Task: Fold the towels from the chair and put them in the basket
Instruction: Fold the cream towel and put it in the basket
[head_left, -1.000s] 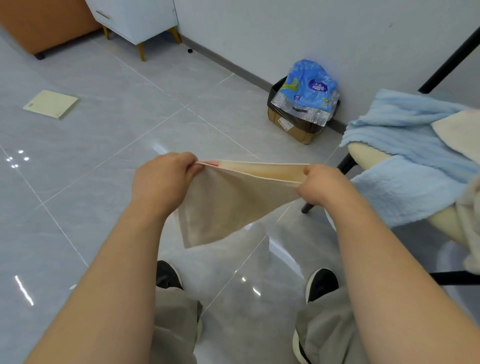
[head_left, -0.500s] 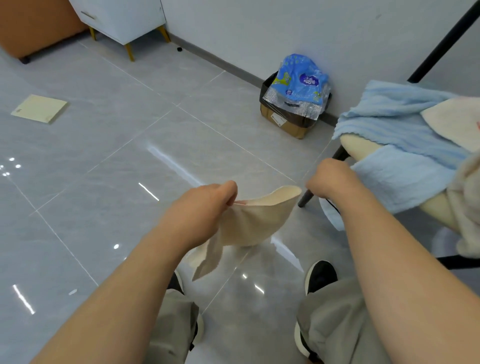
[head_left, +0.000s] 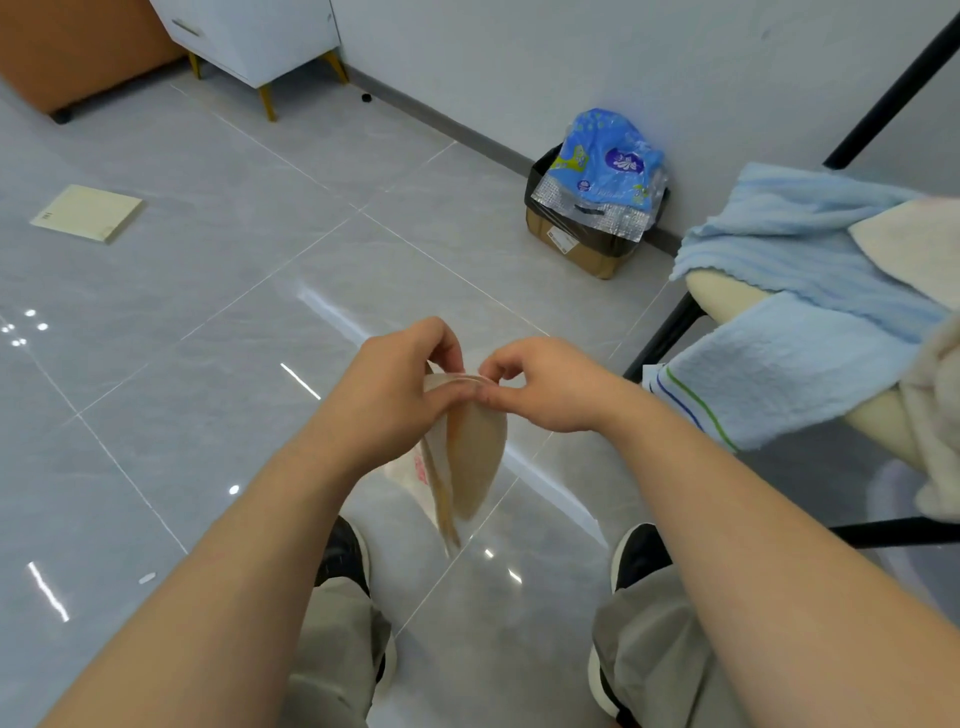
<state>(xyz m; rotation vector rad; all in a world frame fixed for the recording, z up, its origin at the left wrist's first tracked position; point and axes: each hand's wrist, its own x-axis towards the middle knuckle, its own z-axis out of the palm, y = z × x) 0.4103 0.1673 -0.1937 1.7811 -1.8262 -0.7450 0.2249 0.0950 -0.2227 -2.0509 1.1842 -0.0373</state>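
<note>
- Head view: the beige towel (head_left: 475, 457) is held in the air above the floor (head_left: 208, 322), between the knees. Its top corners are brought together and pinched by the left hand (head_left: 400, 384) and the right hand (head_left: 545, 387), which touch each other.
- Only the fingertips of both hands are closed on the cloth, so a corner could slip during the hand-over. The fold would then open, or the towel would drop to the floor.
- The hanging layers look uneven. A crooked fold is likely if the edges are not matched first.
- On the chair (head_left: 727, 293), the blue towels (head_left: 795, 244) are draped over the seat edge. They could be dragged off if brushed by an arm.
- The basket is not seen, so its reach cannot be judged.
</note>
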